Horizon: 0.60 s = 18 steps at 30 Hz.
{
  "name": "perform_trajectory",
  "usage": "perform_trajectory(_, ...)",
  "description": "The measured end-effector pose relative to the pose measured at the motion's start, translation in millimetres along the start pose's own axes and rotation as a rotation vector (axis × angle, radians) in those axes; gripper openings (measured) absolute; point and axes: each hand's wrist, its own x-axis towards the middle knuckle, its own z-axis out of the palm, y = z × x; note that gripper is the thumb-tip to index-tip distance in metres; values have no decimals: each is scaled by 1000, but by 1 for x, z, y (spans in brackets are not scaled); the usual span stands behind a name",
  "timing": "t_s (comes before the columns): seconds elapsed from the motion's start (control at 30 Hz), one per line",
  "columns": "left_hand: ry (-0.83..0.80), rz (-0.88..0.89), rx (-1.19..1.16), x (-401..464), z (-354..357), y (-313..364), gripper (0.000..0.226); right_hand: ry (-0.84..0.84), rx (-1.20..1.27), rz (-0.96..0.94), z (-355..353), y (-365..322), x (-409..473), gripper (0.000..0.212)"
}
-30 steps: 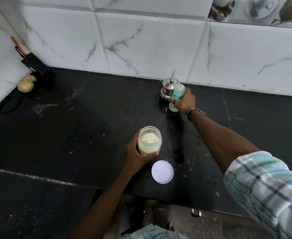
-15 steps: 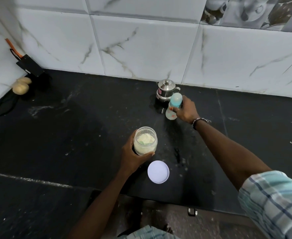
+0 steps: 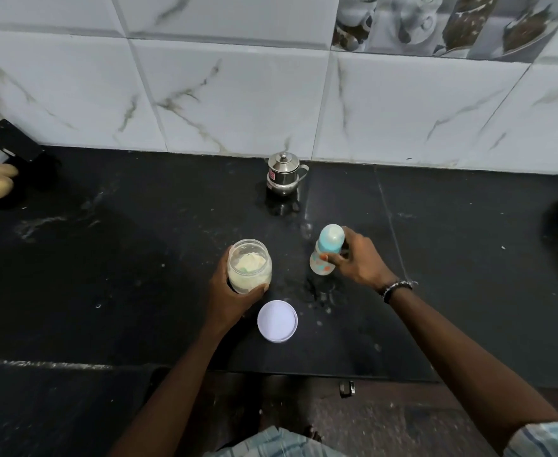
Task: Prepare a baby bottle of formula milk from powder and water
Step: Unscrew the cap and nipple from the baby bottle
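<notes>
Fingers grip baby bottle beside powder jar.

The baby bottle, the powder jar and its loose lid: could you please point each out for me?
baby bottle (image 3: 324, 255): head view, on its clear body.
powder jar (image 3: 250, 268): head view, on its glass side.
lid (image 3: 277, 320): head view, on its flat top.

No text can be read; the steel pot bears a small red label, illegible.

Black counter, white lid, blue-capped bottle with possibly orange print.
</notes>
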Motion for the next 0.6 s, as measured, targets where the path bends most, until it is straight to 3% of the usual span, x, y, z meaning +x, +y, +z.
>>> perform_trajectory(0.23, -42, -24, 21, 3, -6, -8, 104, -8, 25, -1, 2, 3, -32, 51)
perform_trajectory(0.4, 24, 18, 110, -6, -2, -5, 137, 13, 13, 11, 5, 1, -37, 51)
perform_trajectory(0.53, 218, 398, 154, -19, 16, 23, 120, 2, 12, 14, 4, 0, -36, 52)
perform_trajectory(0.6, 236, 575, 128, -23, 34, 36, 110, 2, 5, 12, 3, 0, -37, 52)
